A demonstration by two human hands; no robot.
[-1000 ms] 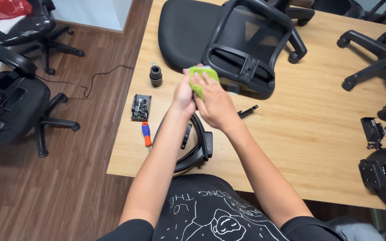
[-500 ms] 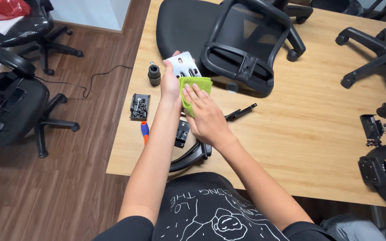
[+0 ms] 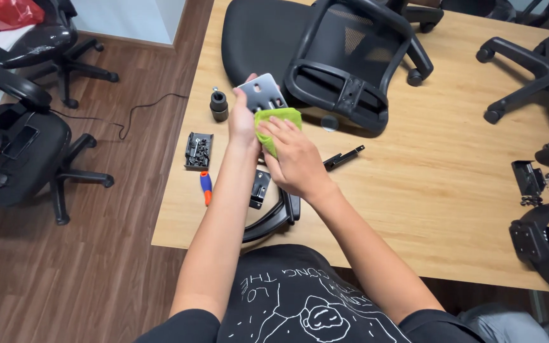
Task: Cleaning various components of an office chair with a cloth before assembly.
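While my left hand [image 3: 243, 124] grips the metal plate [image 3: 262, 94], my right hand [image 3: 295, 159] presses the green cloth [image 3: 273, 121] against it.

Left hand [image 3: 243, 121] holds metal plate [image 3: 262, 94]; right hand [image 3: 295, 159] presses green cloth [image 3: 273, 121]

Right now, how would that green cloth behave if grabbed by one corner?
The bright green cloth is bunched under the right hand against the flat grey metal plate, so probably floppy and light. It looks soft, so unlikely to slip or break.
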